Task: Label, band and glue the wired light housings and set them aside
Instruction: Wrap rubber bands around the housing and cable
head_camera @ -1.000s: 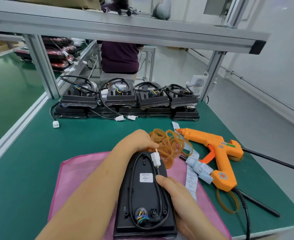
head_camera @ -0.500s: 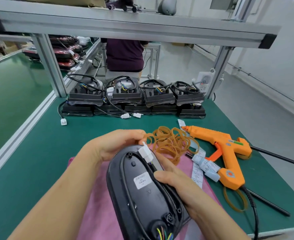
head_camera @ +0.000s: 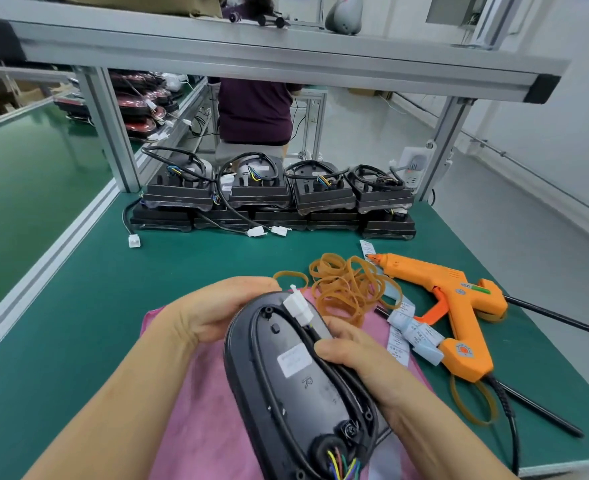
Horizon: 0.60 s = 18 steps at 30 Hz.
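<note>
Black housing [head_camera: 296, 386]: held up between both hands above the cloth, tilted, back face up, narrow end pointing away from the person; an "R" is moulded on the back.
Left hand [head_camera: 213, 313]: grips the far, narrow end of the housing, fingers curled round its left edge and tip.
Right hand [head_camera: 358, 358]: grips the housing's right edge, thumb pressed on the cable, the other fingers wrapped underneath out of sight.
Cable [head_camera: 272, 393]: black, looped round the back face; coloured wires [head_camera: 341, 465] come out at the near end, below the right wrist.
Connector [head_camera: 298, 306]: white, lying on the narrow end between the two hands, just beyond the right thumb.
Sticker [head_camera: 293, 359]: white, on the back face, just left of the right thumb tip.
Rubber bands [head_camera: 348, 285]: tan heap just beyond the right hand.
Glue gun [head_camera: 452, 306]: orange, on its side to the right of the right hand.
Paper labels [head_camera: 410, 330]: between the right hand and the glue gun.
Cloth [head_camera: 203, 410]: pink, under both hands and forearms.
Stacked housings [head_camera: 272, 195]: a row two high, well beyond the hands.
Tabletop [head_camera: 78, 323]: green.
</note>
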Motion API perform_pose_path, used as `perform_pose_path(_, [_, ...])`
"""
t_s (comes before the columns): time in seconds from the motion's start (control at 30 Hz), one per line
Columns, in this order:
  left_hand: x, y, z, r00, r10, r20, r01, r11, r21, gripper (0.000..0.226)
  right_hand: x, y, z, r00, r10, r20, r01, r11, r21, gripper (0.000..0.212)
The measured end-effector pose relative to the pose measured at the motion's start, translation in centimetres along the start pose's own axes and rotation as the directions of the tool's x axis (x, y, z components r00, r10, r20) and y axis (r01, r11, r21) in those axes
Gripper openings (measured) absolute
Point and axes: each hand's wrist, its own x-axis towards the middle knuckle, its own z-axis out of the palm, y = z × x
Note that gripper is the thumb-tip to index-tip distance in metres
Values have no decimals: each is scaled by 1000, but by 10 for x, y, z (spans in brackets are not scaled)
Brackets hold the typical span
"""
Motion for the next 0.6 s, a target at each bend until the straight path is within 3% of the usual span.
perform_pose_path(0.23, [-11,15,-6,957,277,-89,-264,955,136,20,-4,6,5,992,60,-108,-82,974,-212,34])
perform_pose_path(0.37, [-29,30,14,914,404,-41,-353,840,412,18,1,5,5,986,52,-157,-84,976,-203,37])
perform_pose_path(0.43, [-35,30,29,900,432,52,-388,743,546,16,3,6,6,982,48,-184,-86,976,-201,41])
perform_pose_path(0.53, [-38,22,51,844,499,197,-431,412,803,16,6,8,7,976,37,-216,-91,965,-244,51])
perform_pose_path(0.6, [-41,17,57,813,545,207,-417,296,859,20,6,8,6,970,11,-243,-70,970,-234,45])
